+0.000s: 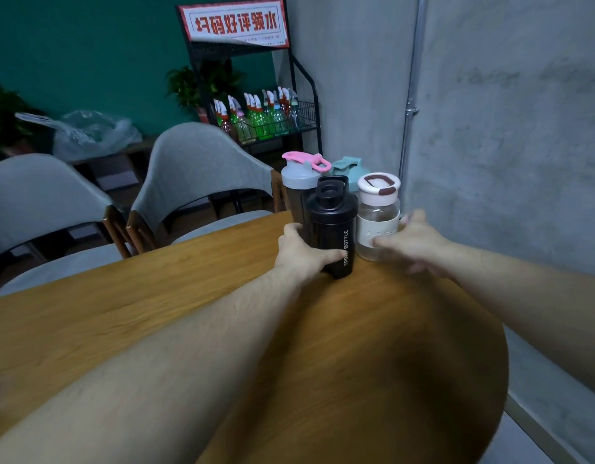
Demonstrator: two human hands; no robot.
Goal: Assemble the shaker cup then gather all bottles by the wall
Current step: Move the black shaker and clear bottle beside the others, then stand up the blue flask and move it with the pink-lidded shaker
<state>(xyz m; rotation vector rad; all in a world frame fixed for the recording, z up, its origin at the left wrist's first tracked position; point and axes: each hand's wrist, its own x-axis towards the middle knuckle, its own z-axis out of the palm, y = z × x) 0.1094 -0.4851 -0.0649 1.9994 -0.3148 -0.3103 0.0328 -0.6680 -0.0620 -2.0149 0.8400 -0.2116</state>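
Observation:
Several bottles stand together at the far end of the wooden table (155, 316), near the concrete wall. A black shaker cup (333, 229) marked "SPORT BOTTLE" stands upright with its lid on, and my left hand (301, 252) is wrapped around its lower body. To its right is a clear bottle with a white lid (378, 212); my right hand (411, 241) is around its right side, fingers spread and touching it. Behind them stand a pink-lidded shaker (301, 175) and a teal-lidded bottle (349, 164), partly hidden.
Two grey chairs (202, 169) stand along the table's far left side. A black metal rack with several spray bottles (266, 118) and a red sign stands behind. The concrete wall (507, 145) with a pipe runs along the right.

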